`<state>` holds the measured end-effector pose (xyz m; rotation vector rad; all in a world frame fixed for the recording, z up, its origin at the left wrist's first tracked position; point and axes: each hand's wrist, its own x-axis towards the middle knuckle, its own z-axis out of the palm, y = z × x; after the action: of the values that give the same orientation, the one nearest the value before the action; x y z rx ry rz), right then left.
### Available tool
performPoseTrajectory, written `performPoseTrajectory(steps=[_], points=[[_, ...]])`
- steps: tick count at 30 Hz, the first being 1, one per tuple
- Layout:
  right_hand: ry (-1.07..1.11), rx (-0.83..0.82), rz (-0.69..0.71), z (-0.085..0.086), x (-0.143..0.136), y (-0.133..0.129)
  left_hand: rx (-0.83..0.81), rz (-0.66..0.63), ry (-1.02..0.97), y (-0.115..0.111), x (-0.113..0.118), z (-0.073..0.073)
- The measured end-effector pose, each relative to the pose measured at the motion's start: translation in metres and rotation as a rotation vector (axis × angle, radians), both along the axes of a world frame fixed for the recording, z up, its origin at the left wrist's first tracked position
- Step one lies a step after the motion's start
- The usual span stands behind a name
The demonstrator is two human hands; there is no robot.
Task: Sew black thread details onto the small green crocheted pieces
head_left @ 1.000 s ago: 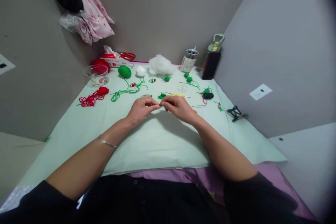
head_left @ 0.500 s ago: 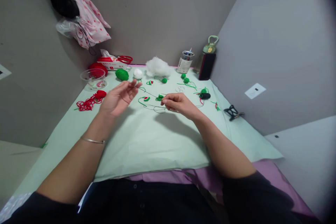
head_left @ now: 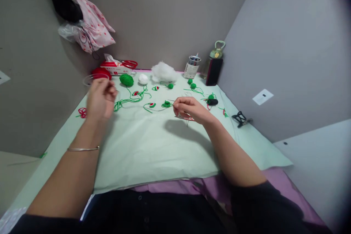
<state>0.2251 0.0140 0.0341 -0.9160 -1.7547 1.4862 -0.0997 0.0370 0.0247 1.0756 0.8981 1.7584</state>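
My right hand (head_left: 192, 110) is above the cloth, right of the middle, thumb and fingers pinched together on strands of green yarn (head_left: 166, 104). A small tangle of that yarn hangs at its fingertips. Beneath its palm shows a slender silver and reddish tool (head_left: 184, 117), its kind unclear. My left hand (head_left: 100, 98) is farther left, raised in front of a clear plastic tub and red yarn. Its fingers are curled in and blurred; anything between them is hidden. A small red, white and green crocheted piece (head_left: 151, 105) with a green tail lies between the hands.
Along the back are a green yarn ball (head_left: 126, 80), a white yarn ball (head_left: 143, 79), fluffy white stuffing (head_left: 163, 72), a tissue box (head_left: 115, 68) with red-handled scissors (head_left: 129, 64), a pen jar (head_left: 192, 67), and a phone (head_left: 214, 72) against a bottle. A black claw clip (head_left: 241, 119) lies right.
My left hand has swung left, away from my right, and its fingers have curled in. The thin strand stretched between the hands no longer shows. My right hand has moved slightly right.
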Motion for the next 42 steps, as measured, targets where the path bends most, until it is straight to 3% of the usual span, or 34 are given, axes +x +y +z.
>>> performPoseTrajectory(steps=[2,5,7,9,12,18,21,30,35,42], points=[[-0.076,0.033,0.015,0.001,-0.008,-0.007,-0.087,-0.217,0.102,-0.012,0.037,0.001],[-0.153,0.096,0.038,0.003,-0.016,-0.013,-0.139,-0.476,0.466,-0.032,0.078,-0.001],[-0.169,0.121,0.039,0.003,-0.018,-0.014,-0.115,-0.617,0.631,-0.040,0.090,-0.006],[-0.161,0.123,0.030,0.003,-0.017,-0.014,-0.092,-0.652,0.704,-0.043,0.091,-0.010],[-0.110,0.077,0.022,0.003,-0.012,-0.011,-0.108,-0.528,0.600,-0.035,0.079,-0.012],[-0.013,0.071,-0.081,0.003,0.008,0.003,-0.132,-0.197,-0.133,-0.008,0.034,0.004],[0.014,0.116,-0.159,0.005,0.020,0.011,-0.112,-0.072,-0.353,-0.001,0.007,0.013],[0.096,0.102,-0.216,0.009,0.038,0.019,-0.110,0.285,-0.497,0.007,-0.060,0.012],[0.108,0.094,-0.226,0.010,0.039,0.019,-0.017,0.444,-0.468,-0.001,-0.067,0.017],[0.043,0.061,-0.212,0.006,0.064,0.029,-0.034,0.515,-0.610,-0.008,-0.080,0.023]])
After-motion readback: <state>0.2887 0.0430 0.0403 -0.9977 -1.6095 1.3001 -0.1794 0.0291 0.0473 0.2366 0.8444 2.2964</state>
